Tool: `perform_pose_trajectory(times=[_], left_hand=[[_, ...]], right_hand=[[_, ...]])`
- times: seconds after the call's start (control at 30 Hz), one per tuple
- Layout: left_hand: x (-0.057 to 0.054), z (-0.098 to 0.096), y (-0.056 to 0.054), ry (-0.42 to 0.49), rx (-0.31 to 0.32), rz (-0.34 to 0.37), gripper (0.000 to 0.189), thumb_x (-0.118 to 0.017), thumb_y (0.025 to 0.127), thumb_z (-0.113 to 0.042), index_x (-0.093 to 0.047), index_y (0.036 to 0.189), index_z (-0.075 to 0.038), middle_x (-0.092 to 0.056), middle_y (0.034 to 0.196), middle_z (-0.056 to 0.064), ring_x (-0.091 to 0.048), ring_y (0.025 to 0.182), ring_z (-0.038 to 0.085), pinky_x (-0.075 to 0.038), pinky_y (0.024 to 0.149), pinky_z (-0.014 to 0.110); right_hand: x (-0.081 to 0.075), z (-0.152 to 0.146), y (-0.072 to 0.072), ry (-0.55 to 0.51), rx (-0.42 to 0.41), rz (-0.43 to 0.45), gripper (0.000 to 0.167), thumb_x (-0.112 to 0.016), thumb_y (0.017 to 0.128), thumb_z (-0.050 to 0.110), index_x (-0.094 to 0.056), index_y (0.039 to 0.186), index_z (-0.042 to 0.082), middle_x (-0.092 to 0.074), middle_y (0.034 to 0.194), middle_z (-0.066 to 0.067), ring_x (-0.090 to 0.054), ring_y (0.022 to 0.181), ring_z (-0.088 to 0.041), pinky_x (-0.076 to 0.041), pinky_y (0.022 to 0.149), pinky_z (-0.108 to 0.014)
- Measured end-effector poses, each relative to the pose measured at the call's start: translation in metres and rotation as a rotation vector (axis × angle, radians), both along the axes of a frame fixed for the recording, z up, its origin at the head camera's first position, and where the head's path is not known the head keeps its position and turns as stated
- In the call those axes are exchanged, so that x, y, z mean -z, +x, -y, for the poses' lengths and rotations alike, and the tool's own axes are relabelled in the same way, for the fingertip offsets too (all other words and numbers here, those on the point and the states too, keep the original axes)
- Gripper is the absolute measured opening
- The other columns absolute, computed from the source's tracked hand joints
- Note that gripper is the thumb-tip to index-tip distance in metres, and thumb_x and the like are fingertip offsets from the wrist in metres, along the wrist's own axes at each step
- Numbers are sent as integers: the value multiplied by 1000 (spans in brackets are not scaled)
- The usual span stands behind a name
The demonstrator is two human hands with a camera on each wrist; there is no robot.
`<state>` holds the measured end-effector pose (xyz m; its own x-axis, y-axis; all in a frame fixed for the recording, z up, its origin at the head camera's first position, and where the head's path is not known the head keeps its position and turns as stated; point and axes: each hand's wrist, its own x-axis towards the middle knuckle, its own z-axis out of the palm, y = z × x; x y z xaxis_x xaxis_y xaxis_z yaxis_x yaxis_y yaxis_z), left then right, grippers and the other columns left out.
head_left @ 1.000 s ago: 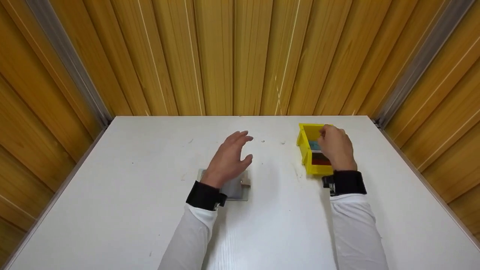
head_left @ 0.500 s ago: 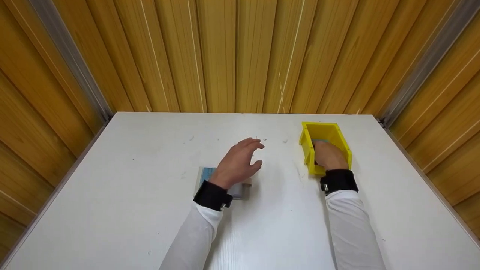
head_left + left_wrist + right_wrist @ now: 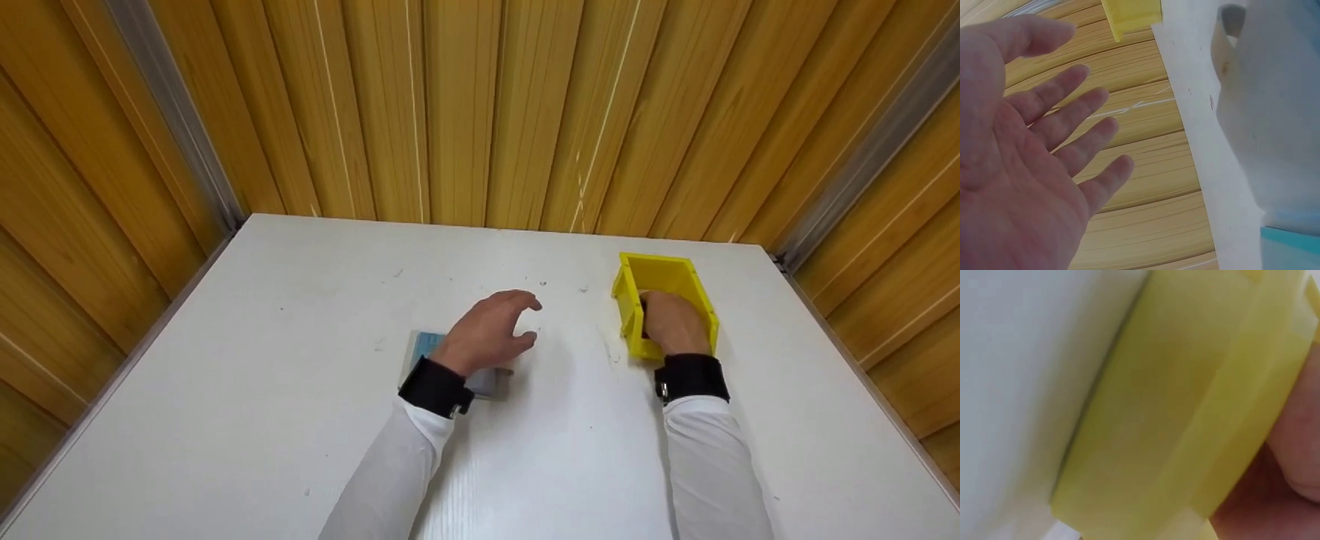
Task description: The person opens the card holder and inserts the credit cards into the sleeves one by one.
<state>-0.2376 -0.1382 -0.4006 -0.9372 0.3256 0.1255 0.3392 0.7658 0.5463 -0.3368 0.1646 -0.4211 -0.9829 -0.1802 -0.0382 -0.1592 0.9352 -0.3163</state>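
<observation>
My right hand (image 3: 675, 321) reaches down into a yellow open-front plastic bin (image 3: 628, 304) at the right of the table. Its fingertips are hidden behind the bin's side wall, so I cannot tell what they hold. In the right wrist view, fingers (image 3: 1300, 433) show just past the bin's wall (image 3: 1157, 410). My left hand (image 3: 487, 334) hovers over a flat blue and grey item (image 3: 426, 344), partly covering it, with fingers spread and nothing in the palm. Seen from the left wrist, that item has a grey surface (image 3: 1280, 112), a beige loop (image 3: 1221, 53) and a turquoise-edged part (image 3: 1292, 239).
A white tabletop (image 3: 315, 420) with small marks carries both things. Wood-patterned panels (image 3: 457, 112) rise along its back and sides, with grey metal posts (image 3: 176, 112) in the corners. The bin stands near the back edge.
My right hand has gone from above the bin down into it, covering the blue and red contents seen before. The left hand has shifted slightly right, staying spread. The head view has turned a little.
</observation>
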Motion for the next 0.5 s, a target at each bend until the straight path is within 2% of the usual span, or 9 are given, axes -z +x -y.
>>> perform_pose_trajectory(times=[0.13,0.27,0.4,0.5], left_hand=[[1,-3,-3,8,25,23,43,-69,106,-22,-64,147,-11,-63,158,5,-56,151,23,-44,128,39],[3,-5,-5,13,31,38,42,-67,106,-22,-65,146,-11,-64,156,4,-59,147,22,-46,126,39],[3,-3,-4,24,20,44,40,-68,106,-21,-65,145,-11,-65,156,4,-60,145,22,-48,124,40],[2,-1,-4,38,22,41,40,-68,106,-20,-66,144,-10,-66,155,5,-62,141,23,-49,122,41]], right_hand=[[0,-9,1,59,4,-72,22,-55,106,4,-70,90,0,-51,65,-6,-56,67,-25,-41,66,-34],[-1,-16,0,82,8,-137,24,-56,107,4,-74,93,-4,-53,65,-8,-57,68,-27,-46,70,-38],[1,-18,-3,77,3,-252,26,-57,108,5,-77,97,-7,-55,65,-10,-57,67,-30,-48,70,-44],[5,-19,-4,82,0,-342,26,-58,106,4,-77,93,-9,-55,63,-12,-56,62,-30,-49,67,-47]])
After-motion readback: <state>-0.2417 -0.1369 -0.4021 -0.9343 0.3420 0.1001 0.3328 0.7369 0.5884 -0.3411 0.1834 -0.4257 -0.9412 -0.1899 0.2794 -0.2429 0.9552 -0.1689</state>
